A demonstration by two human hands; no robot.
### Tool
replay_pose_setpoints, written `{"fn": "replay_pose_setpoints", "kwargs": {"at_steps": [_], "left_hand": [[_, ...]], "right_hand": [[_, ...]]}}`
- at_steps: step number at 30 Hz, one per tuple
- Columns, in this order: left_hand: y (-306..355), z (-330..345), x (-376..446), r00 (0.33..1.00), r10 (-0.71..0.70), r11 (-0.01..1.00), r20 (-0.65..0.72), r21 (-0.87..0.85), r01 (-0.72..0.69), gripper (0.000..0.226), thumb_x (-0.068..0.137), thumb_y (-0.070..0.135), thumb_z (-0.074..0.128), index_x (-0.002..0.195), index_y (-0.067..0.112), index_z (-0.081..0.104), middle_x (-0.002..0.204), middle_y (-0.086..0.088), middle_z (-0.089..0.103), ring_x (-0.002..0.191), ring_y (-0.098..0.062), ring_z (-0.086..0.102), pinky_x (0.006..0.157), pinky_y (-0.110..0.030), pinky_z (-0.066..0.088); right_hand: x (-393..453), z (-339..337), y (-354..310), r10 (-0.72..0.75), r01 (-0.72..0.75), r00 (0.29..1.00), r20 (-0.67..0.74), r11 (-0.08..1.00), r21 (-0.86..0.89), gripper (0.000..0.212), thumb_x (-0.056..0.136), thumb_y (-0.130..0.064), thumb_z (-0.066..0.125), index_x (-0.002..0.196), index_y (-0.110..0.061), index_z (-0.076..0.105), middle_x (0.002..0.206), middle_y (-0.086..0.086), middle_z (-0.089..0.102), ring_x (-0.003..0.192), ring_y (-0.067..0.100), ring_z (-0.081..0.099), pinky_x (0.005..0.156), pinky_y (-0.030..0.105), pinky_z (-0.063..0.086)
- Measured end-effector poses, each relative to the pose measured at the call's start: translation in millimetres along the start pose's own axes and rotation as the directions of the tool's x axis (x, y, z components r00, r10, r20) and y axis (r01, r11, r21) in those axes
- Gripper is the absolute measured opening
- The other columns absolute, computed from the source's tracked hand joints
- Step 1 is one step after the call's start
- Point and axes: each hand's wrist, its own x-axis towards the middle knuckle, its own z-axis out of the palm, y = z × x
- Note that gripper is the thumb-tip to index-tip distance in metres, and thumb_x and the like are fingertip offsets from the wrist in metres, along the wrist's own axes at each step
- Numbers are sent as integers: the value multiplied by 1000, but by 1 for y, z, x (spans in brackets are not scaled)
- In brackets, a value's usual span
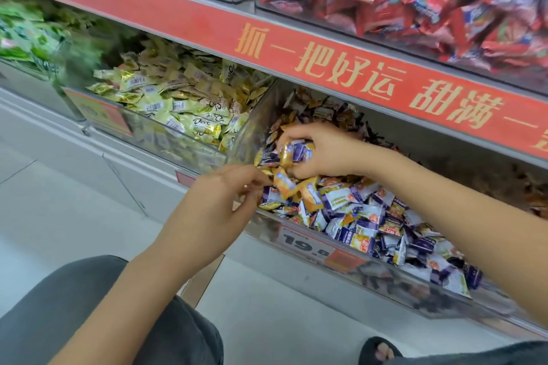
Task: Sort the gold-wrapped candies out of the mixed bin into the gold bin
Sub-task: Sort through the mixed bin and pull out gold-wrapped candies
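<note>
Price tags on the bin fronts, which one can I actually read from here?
The white tag reading 19.8 on the mixed bin, below the right hand. The gold bin's orange tag is too blurred to read.

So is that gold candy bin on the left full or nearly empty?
Fairly full: the gold bin holds gold-wrapped candies heaped above its clear front wall.

We see the clear plastic gold bin [189, 139] of gold-wrapped candies [178, 98] left of the clear plastic mixed bin [385, 272], both under the red shelf strip [296, 47]. Both hands sit over the mixed bin's left end: left hand [219, 201] before, right hand [320, 151] behind. Green packets [26, 35] far left; red packets [462, 9] above.
</note>
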Motion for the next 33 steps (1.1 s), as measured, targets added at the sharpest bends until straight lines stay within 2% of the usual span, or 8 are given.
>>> {"fn": "replay_pose_setpoints", "kwargs": {"at_steps": [4, 9, 14, 18, 22, 26, 30, 33], "left_hand": [[15, 8, 25, 996, -52, 999, 71, 19, 51, 52, 82, 15, 71, 131, 19, 51, 120, 9, 50, 116, -9, 51, 98, -19, 39], [16, 20, 61, 892, -230, 970, 390, 165, 178, 100, 74, 45, 76, 149, 20, 15, 151, -3, 28, 134, -18, 34, 99, -26, 34], [7, 18, 62, 827, -282, 959, 487, 177, 223, 96, 77, 44, 73, 149, 20, 16, 150, -4, 31, 132, -19, 37, 92, -23, 34], [10, 16, 62, 791, -306, 947, 529, 256, 195, 99, 73, 35, 79, 148, 24, 16, 146, -3, 34, 128, -18, 39, 85, -20, 33], [10, 22, 60, 834, -333, 929, 439, 306, 210, 94, 72, 27, 81, 145, 21, 23, 138, -6, 45, 120, -21, 48, 75, -23, 38], [12, 23, 58, 865, -351, 930, 359, 237, 279, 77, 76, 24, 78, 140, 20, 34, 122, -6, 56, 95, -21, 59, 73, -32, 52], [12, 23, 54, 902, -305, 948, 306, 187, 258, 63, 81, 18, 72, 135, 21, 39, 117, -4, 59, 85, -19, 60, 71, -34, 51], [12, 24, 52, 916, -285, 955, 281, 165, 247, 56, 82, 10, 67, 131, 21, 40, 117, -3, 58, 85, -20, 60, 65, -31, 48]], "right_hand": [[-22, -10, -6, -25, 26, 1000, -15, 989, 142, 32, 77, -24, 77, 97, -42, 59, 112, -28, 53, 102, -14, 48, 87, 12, 36], [-49, -24, -7, -48, 40, 998, 33, 975, 218, 35, 78, -27, 77, 108, -36, 62, 111, -30, 57, 106, -13, 51, 85, 2, 35], [-75, -37, 11, 25, -8, 998, -60, 963, 269, 27, 85, -27, 68, 110, -35, 62, 115, -27, 58, 108, -11, 52, 85, 0, 37], [-92, -43, 18, 117, -92, 991, -59, 942, 324, 51, 84, -30, 64, 130, -42, 46, 126, -25, 54, 112, -4, 55, 94, 9, 44], [-97, -44, 9, 139, -145, 985, -101, 988, -61, 48, 87, -40, 60, 129, -55, 41, 129, -22, 51, 104, -12, 49, 91, 1, 35], [-84, -28, -12, 114, -182, 970, -214, 925, -332, 34, 87, -49, 57, 121, -49, 53, 132, -20, 53, 108, 4, 57, 93, 33, 49], [-55, -10, -21, 32, -32, 999, -2, 985, -172, 59, 82, -43, 69, 136, -38, 45, 138, -18, 48, 121, 0, 45, 98, 22, 38], [-44, -9, -12, 52, -43, 997, 63, 988, -147, 35, 84, -34, 70, 116, -35, 56, 106, -26, 56, 87, -18, 49, 73, 5, 37]]}}
